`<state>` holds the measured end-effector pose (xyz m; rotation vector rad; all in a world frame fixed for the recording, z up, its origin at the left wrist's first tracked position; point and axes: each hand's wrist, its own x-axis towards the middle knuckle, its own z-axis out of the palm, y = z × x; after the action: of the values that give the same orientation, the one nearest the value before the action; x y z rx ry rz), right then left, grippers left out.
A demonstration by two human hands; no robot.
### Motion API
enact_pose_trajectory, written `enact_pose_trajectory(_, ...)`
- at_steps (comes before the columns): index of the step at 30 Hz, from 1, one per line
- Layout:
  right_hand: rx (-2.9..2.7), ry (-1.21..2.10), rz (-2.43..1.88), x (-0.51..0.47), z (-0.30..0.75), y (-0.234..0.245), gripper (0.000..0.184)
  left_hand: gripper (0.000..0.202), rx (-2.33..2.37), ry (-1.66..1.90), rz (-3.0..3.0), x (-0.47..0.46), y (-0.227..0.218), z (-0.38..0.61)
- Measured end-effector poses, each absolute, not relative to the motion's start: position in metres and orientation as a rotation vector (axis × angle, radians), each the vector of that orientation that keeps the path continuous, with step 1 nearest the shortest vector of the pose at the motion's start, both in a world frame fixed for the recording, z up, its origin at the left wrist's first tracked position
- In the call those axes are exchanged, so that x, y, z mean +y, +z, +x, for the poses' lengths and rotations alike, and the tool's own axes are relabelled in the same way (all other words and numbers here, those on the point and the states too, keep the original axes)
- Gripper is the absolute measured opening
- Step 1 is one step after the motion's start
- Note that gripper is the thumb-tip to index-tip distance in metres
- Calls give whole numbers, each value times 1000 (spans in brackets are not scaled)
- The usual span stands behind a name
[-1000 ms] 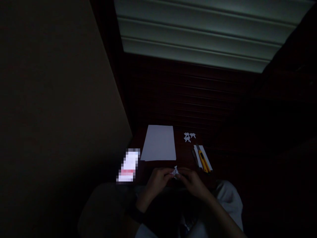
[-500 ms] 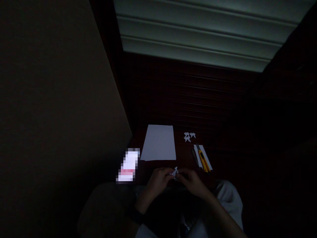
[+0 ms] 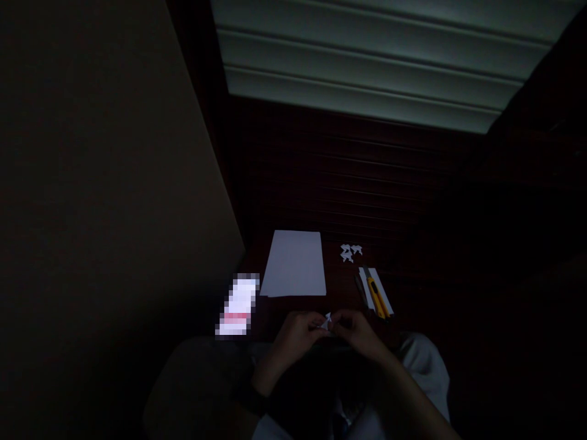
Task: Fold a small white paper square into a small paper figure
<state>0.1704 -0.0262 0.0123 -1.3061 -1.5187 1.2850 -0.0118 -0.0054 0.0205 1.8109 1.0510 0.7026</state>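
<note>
Both hands (image 3: 297, 333), nearly closed, pinch one small folded white paper (image 3: 326, 324) between them.

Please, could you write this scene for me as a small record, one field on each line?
Left hand: fingertips holding one side of a small folded paper
Right hand: fingertips on the other side of it
Beyond the hands: white sheet, lying flat on a dark table
Far right of the sheet: small white folded shapes, grouped together
Right side: yellow cutter on white paper
Left side: bright pixelated rectangle, content unreadable
Light: dim
</note>
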Motion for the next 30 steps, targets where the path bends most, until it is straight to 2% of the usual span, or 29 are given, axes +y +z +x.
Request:
enact_pose_trajectory(12,-1537,1279,-1301,-33,174,18,28,19,1101,692,1877,-3,20,-13)
enact_pose_trajectory(30,-1713,1195,-1305,-34,175,11,23,20,1122,585,1980,-5,17,-14)
